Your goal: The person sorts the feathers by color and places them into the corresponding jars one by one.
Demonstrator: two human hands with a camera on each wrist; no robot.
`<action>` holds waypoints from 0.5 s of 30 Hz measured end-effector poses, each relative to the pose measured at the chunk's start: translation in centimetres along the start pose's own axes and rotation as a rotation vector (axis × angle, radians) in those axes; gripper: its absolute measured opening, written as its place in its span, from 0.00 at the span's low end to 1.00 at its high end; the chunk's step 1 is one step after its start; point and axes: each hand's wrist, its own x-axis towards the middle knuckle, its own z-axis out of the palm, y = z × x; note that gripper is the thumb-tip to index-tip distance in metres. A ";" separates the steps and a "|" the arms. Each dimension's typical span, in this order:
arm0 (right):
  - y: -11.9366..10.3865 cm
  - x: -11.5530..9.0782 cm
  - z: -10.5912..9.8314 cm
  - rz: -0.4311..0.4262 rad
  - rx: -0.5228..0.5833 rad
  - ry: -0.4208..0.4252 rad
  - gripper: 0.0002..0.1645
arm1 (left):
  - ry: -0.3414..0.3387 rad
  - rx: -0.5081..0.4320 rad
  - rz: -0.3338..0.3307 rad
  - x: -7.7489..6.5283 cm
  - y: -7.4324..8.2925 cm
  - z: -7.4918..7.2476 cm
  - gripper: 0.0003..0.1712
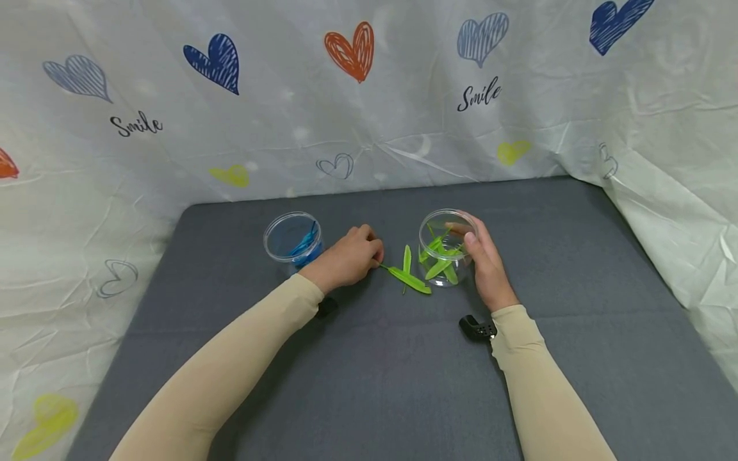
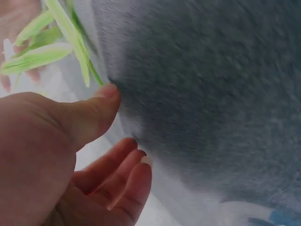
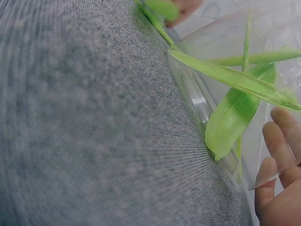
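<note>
My left hand [image 1: 350,257] pinches the thin stem of a green feather [image 1: 410,280] between thumb and fingers. The vane of that feather lies toward the right, over a second green feather [image 1: 407,256] on the table. With thumb in front and fingers round the far side, my right hand [image 1: 490,272] holds a clear plastic jar [image 1: 448,257] that stands upright. Inside it are several green feathers [image 3: 237,113]. Left of my left hand is another clear jar [image 1: 270,248] with blue feathers [image 1: 305,246] in it, partly hidden behind the wrist.
A dark grey cloth [image 1: 392,384] covers the table. Behind it and at both sides hangs a pale curtain [image 1: 277,115] printed with hearts. A black wrist device [image 1: 478,328] sits at the right wrist.
</note>
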 end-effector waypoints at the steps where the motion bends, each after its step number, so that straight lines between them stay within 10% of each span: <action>1: 0.0 0.0 0.0 0.001 -0.002 0.000 0.31 | 0.005 0.007 0.015 0.0 0.1 -0.1 0.07; 15: 0.1 0.0 0.0 0.010 -0.006 -0.003 0.31 | 0.134 -0.103 0.132 -2.1 3.0 -5.7 0.05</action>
